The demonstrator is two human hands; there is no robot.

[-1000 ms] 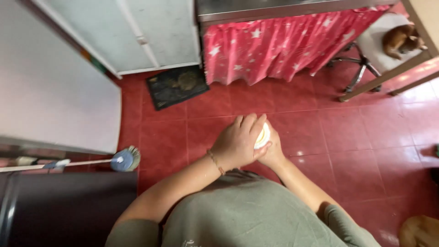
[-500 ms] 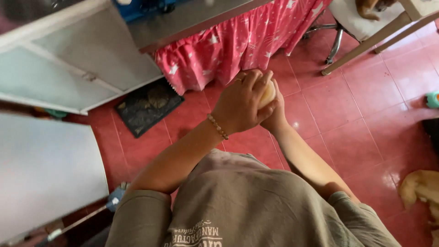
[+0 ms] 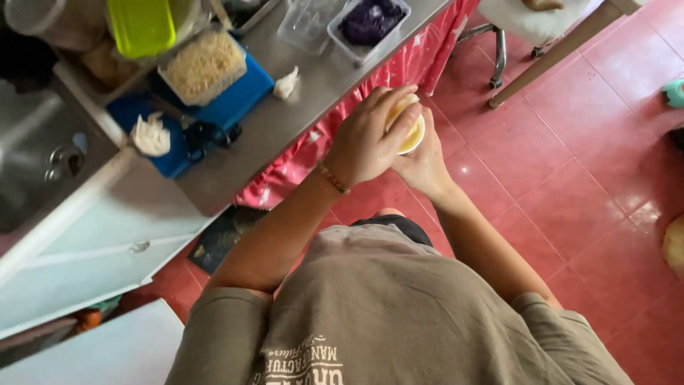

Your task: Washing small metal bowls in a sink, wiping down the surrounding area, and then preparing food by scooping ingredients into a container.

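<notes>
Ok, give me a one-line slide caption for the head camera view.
Both hands, left hand over right hand, clasp a small pale cup beside a steel counter above a red tiled floor.

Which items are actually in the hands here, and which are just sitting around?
In hand:
- small white cup with yellow contents
- left hand on top of the cup
- right hand under it

Lying about:
- tub of grain on the steel counter
- green container
- tub of purple stuff
- blue board
- stool
</notes>
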